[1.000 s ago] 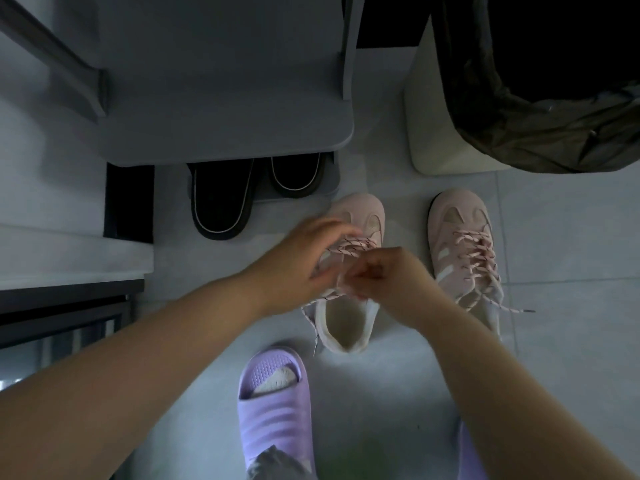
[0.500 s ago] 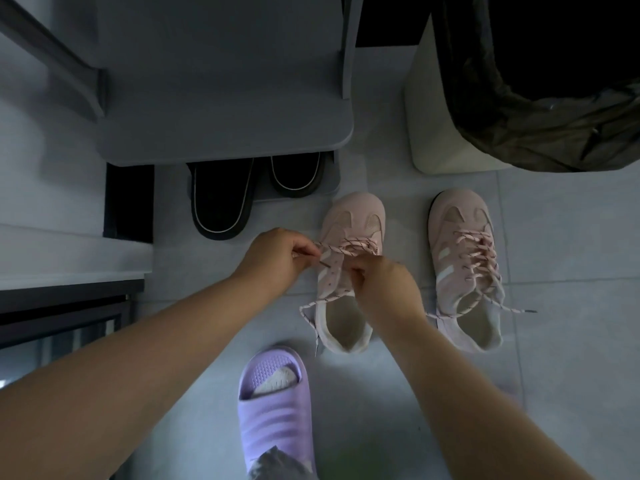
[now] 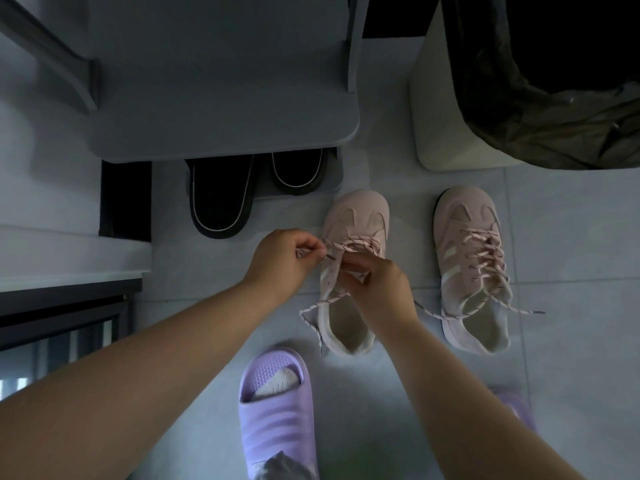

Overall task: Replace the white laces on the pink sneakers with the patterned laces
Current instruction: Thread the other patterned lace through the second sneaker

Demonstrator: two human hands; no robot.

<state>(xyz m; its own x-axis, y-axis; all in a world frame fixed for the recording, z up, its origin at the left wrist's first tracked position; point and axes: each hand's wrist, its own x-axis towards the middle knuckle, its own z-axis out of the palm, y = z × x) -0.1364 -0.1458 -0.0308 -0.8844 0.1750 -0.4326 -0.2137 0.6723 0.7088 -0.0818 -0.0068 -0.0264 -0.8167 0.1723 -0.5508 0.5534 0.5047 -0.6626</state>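
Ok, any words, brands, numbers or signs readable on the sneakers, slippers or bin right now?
None can be read in this view.
The sneaker being laced and the other sneaker show only plain stripes; the patterned lace has flecks, not letters.
The purple slipper, black slippers and bin show no lettering.

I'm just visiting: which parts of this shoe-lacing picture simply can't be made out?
All in the head view:
Middle eyelets of the sneaker being laced, and the patterned lace there: covered by the right hand.
What that hand's fingers pinch: hidden under its knuckles.
Far ends of the black slippers: under the grey seat.
Second purple slide: mostly behind the right forearm.
Bin: cut off by the frame edges.
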